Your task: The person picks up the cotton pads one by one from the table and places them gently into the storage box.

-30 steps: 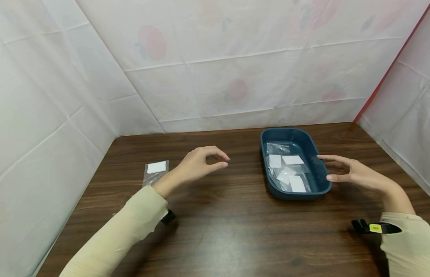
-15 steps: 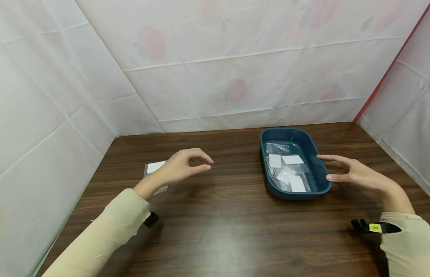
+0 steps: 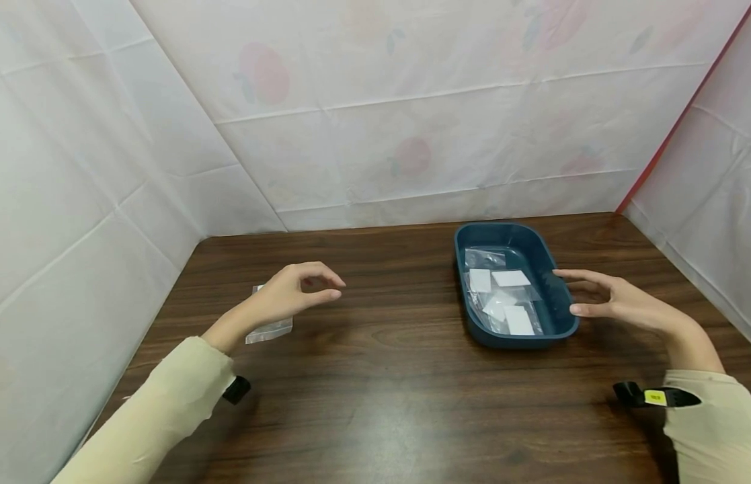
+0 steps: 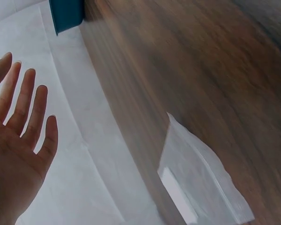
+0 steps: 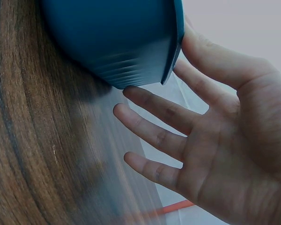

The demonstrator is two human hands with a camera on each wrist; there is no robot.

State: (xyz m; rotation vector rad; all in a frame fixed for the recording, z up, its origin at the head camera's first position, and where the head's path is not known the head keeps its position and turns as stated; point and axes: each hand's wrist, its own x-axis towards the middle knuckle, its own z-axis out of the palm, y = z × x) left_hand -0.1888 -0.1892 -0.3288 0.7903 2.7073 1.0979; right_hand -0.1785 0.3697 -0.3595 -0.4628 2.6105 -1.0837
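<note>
My left hand, holding nothing, hovers above the left part of the table with its thumb and fingers loosely bent. Beneath and behind it lies a clear plastic zip bag with a white card inside; the hand hides much of it in the head view. In the left wrist view the same bag lies flat on the wood, away from the fingers. My right hand rests at the right rim of a dark blue plastic bin, its fingers relaxed and spread. Several clear bags with white cards lie in the bin.
The dark wooden table is bounded by a pale patterned curtain at the back and white sheeting at both sides. A red strip runs up the back right corner. Black straps sit at both wrists.
My left hand has moved left across the table and now covers most of the bag's card in the head view. The right hand and the bin have stayed put.
</note>
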